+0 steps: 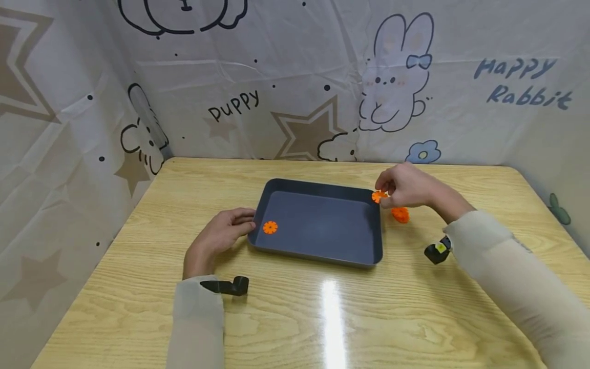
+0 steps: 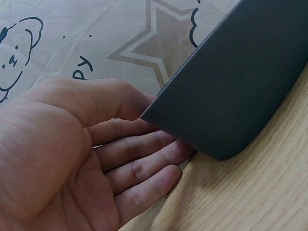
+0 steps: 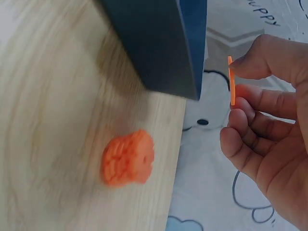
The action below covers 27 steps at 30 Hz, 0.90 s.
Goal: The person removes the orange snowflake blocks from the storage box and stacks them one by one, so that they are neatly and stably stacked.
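A dark grey rectangular tray (image 1: 318,225) lies on the table. My left hand (image 1: 226,230) rests against its left end, thumb at the rim and the other fingers relaxed along the outer wall; the tray hides some fingertips in the left wrist view. Between thumb and index finger, my right hand (image 1: 407,187) pinches a thin orange notched disc (image 3: 232,82), above the tray's far right corner. One more orange disc (image 1: 270,227) lies flat inside the tray near the left end. On the table below my right hand sits a stack of orange discs (image 3: 129,158).
The light wood table (image 1: 286,318) ends at a cloth backdrop (image 1: 286,66) printed with cartoon animals and stars, which also covers the left side. Black wrist mounts stick out from the left cuff (image 1: 239,285) and the right cuff (image 1: 436,251).
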Each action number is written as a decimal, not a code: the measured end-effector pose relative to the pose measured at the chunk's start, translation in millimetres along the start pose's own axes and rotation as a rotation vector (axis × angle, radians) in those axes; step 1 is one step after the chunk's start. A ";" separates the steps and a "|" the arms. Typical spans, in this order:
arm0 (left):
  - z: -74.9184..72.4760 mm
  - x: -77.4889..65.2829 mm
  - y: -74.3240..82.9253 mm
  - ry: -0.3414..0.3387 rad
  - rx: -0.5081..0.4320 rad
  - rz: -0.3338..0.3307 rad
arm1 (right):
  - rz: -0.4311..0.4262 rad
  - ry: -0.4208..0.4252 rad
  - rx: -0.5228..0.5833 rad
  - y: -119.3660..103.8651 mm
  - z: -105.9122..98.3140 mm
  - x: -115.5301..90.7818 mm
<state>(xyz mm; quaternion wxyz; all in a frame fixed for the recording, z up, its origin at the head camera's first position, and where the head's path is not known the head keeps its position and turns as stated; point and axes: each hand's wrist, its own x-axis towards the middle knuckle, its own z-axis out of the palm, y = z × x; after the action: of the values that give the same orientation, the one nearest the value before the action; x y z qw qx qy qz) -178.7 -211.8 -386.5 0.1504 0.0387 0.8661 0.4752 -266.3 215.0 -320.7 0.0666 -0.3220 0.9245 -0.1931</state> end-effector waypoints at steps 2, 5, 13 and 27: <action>-0.1 -0.1 0.0 -0.003 -0.006 -0.002 | 0.010 0.003 0.004 4.6 0.6 -3.9; -0.1 0.0 -0.1 -0.004 -0.011 0.000 | 0.019 0.011 0.012 11.0 0.7 -9.1; 0.2 0.0 0.8 -0.007 -0.017 0.003 | 0.037 0.030 0.012 21.3 1.8 -17.8; -0.3 -1.5 1.5 -0.011 -0.009 -0.009 | 0.096 0.028 0.004 35.1 12.1 -27.9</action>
<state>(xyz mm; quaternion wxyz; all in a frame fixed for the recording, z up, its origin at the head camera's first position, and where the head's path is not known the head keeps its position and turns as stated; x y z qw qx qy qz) -177.5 -211.6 -384.7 0.1576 0.0369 0.8632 0.4782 -261.5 253.7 -345.8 0.0636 -0.2742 0.9393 -0.1961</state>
